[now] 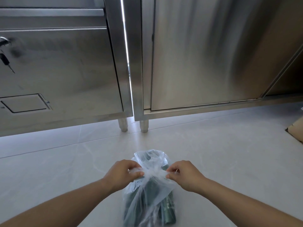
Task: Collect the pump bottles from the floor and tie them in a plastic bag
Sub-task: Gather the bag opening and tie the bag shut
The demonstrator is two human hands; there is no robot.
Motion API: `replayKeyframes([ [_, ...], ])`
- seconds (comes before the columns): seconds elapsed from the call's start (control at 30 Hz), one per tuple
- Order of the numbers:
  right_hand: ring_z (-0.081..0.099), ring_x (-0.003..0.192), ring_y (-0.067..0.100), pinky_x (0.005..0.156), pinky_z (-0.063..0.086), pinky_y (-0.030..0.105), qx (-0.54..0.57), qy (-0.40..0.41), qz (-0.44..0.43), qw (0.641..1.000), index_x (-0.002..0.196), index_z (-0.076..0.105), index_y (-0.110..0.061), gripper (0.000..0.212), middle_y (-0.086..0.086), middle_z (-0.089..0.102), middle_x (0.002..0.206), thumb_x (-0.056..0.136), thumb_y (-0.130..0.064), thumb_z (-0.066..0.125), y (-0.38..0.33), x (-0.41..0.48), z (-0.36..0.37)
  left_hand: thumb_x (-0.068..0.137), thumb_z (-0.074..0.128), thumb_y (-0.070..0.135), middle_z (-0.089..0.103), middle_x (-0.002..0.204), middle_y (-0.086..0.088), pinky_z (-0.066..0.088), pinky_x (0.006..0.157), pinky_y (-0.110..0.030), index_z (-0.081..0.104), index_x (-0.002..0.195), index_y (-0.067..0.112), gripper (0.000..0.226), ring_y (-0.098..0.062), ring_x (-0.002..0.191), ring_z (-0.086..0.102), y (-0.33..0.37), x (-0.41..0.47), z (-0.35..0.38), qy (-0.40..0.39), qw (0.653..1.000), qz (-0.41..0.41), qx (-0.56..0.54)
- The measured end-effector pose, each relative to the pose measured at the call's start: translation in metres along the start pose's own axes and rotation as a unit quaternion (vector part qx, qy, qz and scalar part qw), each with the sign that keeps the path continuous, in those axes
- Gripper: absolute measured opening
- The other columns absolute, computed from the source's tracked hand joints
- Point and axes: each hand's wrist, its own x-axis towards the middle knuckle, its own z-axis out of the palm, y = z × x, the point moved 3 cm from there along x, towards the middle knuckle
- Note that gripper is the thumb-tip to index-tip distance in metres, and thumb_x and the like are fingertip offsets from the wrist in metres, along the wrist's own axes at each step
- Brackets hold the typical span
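A clear plastic bag [148, 190] lies on the pale tiled floor at the bottom centre. Dark green pump bottles [147, 203] show through its film, lying lengthwise; how many I cannot tell. My left hand [122, 175] pinches one strand of the bag's gathered neck on the left side. My right hand [183, 175] pinches the other strand on the right. The two strands cross in a twist between my hands, and loose film [150, 155] bunches up beyond it.
Stainless steel cabinets [205, 54] fill the far side, standing on short round legs [123, 125]. A narrow bright gap separates the two units. A key hangs from a lock [4, 58] at the left edge. A cardboard box corner [296, 130] lies at the right edge.
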Motion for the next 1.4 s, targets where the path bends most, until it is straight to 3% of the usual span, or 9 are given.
replayKeyframes([
  [0.1, 0.056, 0.063, 0.001, 0.056, 0.04, 0.008, -0.005, 0.03, -0.004, 1.0, 0.079, 0.074, -0.017, 0.014, -0.005, 0.07, 0.077, 0.083, -0.026, 0.064, -0.001, 0.001, -0.005, 0.08, 0.07, 0.034, 0.073, 0.074, 0.02, 0.044, 0.056, -0.01, 0.074, 0.073, 0.029, 0.009, 0.005, 0.06, 0.064, 0.005, 0.0, -0.002, 0.036, 0.999, 0.005, -0.019],
  [0.27, 0.061, 0.072, 0.024, 0.064, 0.047, 0.027, -0.033, 0.055, -0.045, 0.997, 0.079, 0.069, -0.006, 0.023, 0.012, 0.07, 0.08, 0.085, -0.027, 0.062, -0.014, -0.001, -0.017, 0.078, 0.075, 0.031, 0.073, 0.066, 0.016, 0.048, 0.052, -0.01, 0.077, 0.071, 0.025, 0.009, -0.002, 0.058, 0.068, 0.015, 0.0, -0.013, 0.073, 0.996, 0.016, -0.051],
  [0.43, 0.056, 0.052, 0.003, 0.054, 0.047, 0.015, 0.011, 0.04, -0.043, 0.998, 0.075, 0.072, -0.011, 0.016, -0.005, 0.066, 0.066, 0.085, -0.022, 0.065, -0.027, -0.009, -0.029, 0.077, 0.076, 0.027, 0.072, 0.061, 0.009, 0.052, 0.055, -0.014, 0.072, 0.055, 0.031, 0.023, -0.006, 0.057, 0.068, 0.013, -0.007, -0.031, 0.062, 0.995, 0.009, -0.078],
  [0.63, 0.055, 0.043, 0.005, 0.053, 0.05, 0.025, 0.058, 0.056, 0.015, 0.997, 0.067, 0.067, -0.014, 0.018, -0.004, 0.061, 0.05, 0.085, -0.016, 0.065, -0.006, -0.016, -0.048, 0.075, 0.078, 0.024, 0.071, 0.057, 0.0, 0.051, 0.055, -0.013, 0.073, 0.056, 0.022, 0.02, -0.007, 0.055, 0.067, -0.014, -0.016, -0.057, 0.094, 0.99, -0.023, -0.098],
  [0.73, 0.058, 0.043, 0.004, 0.052, 0.05, 0.02, 0.074, 0.059, 0.042, 0.995, 0.066, 0.066, -0.017, 0.019, -0.008, 0.062, 0.045, 0.085, -0.019, 0.066, 0.005, -0.015, -0.057, 0.075, 0.079, 0.025, 0.069, 0.053, 0.003, 0.049, 0.053, -0.01, 0.073, 0.056, 0.023, 0.02, -0.004, 0.054, 0.065, -0.02, -0.016, -0.066, 0.1, 0.989, -0.024, -0.108],
  [0.9, 0.06, 0.046, 0.009, 0.052, 0.052, 0.021, 0.1, 0.05, 0.055, 0.992, 0.065, 0.066, -0.016, 0.019, -0.001, 0.064, 0.056, 0.084, -0.014, 0.066, 0.011, -0.01, -0.036, 0.075, 0.078, 0.027, 0.068, 0.053, 0.004, 0.052, 0.056, -0.016, 0.072, 0.057, 0.019, 0.021, -0.005, 0.053, 0.064, -0.027, -0.016, -0.051, 0.078, 0.995, -0.017, -0.051],
  [1.03, 0.061, 0.046, 0.005, 0.049, 0.048, 0.016, 0.121, 0.005, 0.055, 0.991, 0.065, 0.068, -0.017, 0.02, 0.0, 0.066, 0.06, 0.084, -0.014, 0.067, 0.006, -0.007, -0.012, 0.075, 0.077, 0.029, 0.073, 0.062, 0.002, 0.057, 0.059, -0.021, 0.073, 0.056, 0.03, 0.02, -0.009, 0.059, 0.069, -0.027, -0.019, -0.036, 0.029, 0.999, -0.024, -0.037],
  [1.2, 0.063, 0.052, 0.011, 0.054, 0.053, 0.018, 0.143, 0.032, 0.025, 0.989, 0.074, 0.074, -0.012, 0.009, -0.002, 0.069, 0.064, 0.081, -0.016, 0.07, -0.018, 0.002, -0.011, 0.077, 0.076, 0.026, 0.076, 0.078, 0.004, 0.059, 0.064, -0.022, 0.077, 0.074, 0.02, 0.007, -0.008, 0.066, 0.071, -0.014, -0.015, -0.031, 0.029, 0.996, -0.019, -0.084],
  [1.4, 0.064, 0.05, 0.008, 0.053, 0.053, 0.019, 0.165, 0.021, 0.019, 0.986, 0.067, 0.072, -0.017, 0.012, -0.008, 0.069, 0.068, 0.079, -0.017, 0.072, -0.047, 0.009, 0.016, 0.083, 0.068, 0.03, 0.074, 0.07, 0.01, 0.058, 0.065, -0.021, 0.076, 0.078, 0.017, 0.016, -0.006, 0.064, 0.07, -0.012, -0.016, -0.028, 0.021, 0.994, -0.049, -0.096],
])
